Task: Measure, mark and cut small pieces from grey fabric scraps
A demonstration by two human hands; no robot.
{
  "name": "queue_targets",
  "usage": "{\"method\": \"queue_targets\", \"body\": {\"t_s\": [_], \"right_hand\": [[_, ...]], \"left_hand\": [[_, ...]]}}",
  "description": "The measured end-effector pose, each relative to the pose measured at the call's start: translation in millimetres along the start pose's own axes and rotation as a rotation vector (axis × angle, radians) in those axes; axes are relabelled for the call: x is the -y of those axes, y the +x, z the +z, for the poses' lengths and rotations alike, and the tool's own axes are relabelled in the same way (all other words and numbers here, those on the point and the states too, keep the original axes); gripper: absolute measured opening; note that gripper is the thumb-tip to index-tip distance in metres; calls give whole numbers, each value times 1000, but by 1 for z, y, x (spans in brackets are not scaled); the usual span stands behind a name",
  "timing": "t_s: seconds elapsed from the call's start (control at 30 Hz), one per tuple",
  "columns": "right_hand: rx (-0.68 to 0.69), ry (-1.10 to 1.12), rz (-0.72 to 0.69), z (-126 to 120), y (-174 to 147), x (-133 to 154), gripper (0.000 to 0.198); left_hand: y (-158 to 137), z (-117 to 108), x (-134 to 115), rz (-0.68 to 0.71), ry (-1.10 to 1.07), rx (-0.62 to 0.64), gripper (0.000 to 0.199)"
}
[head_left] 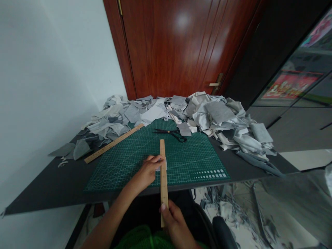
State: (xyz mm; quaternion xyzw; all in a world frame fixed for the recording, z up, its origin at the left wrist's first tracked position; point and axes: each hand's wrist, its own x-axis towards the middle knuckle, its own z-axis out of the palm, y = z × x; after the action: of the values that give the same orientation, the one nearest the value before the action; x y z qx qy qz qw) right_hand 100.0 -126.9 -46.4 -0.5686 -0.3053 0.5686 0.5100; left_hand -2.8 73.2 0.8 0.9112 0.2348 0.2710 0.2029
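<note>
Head view: wooden ruler (163, 185) crosses the near edge of the table (38, 188), far end over the green mat (114, 178), near end out past the edge. Right hand (175, 220) has fingers closed on that near end, off the table. Left hand (147, 173): fingers at the ruler just inside the near edge, can't tell if gripping or only pressing. Mat surface shows both sides; scissors (168, 131) beyond the far tip, fabric scraps (220, 112) crowd the far edge. Pale piece (166, 164) under ruler mostly hidden, forearms cut off by frame
</note>
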Motion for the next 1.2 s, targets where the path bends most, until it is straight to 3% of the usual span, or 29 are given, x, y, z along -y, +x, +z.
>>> {"method": "queue_targets", "body": {"t_s": [0.77,1.0,1.1,1.2], "right_hand": [[42,-15,-7,-4,3,-1,67],[114,-40,-35,-10,-1,16,74],[101,-47,-22,-11,-2,23,76],[60,-33,-7,-9,-5,25,74]], "left_hand": [[1,-3,-2,-27,29,64,86],[0,-3,0,-23,35,74,85],[1,-7,-6,-29,23,80,78],[3,-13,-16,-45,30,94,53]]}}
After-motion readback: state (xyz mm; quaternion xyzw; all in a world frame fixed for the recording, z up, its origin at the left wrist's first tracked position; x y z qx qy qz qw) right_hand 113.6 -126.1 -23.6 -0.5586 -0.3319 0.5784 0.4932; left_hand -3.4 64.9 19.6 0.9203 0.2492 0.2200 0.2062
